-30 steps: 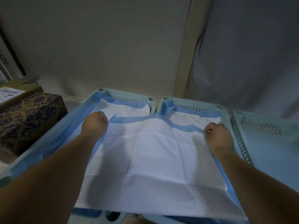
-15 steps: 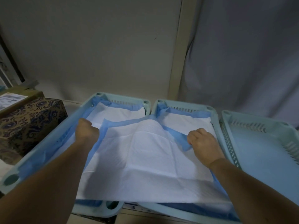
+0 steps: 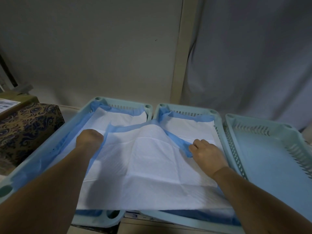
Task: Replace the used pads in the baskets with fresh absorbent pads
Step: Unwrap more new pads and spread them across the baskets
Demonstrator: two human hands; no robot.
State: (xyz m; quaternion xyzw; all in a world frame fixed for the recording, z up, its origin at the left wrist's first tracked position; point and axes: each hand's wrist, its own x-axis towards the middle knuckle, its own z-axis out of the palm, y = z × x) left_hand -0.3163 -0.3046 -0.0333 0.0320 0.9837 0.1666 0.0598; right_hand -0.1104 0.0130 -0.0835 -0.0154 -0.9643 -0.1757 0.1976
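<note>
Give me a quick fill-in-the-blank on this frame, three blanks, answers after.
1. The number of light green baskets in a row is ____.
2. The loose pad lies across the left basket and the ____ basket.
3. The right hand pinches the loose pad's ____ border, while the left hand holds its other side.

Missing words: three; middle; blue

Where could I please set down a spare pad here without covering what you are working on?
The bare floor of the unlined pale green slotted plastic basket at the right is free. The left basket and middle basket are crowded: the white blue-edged absorbent pad spans both, with the left hand and right hand on it.
</note>
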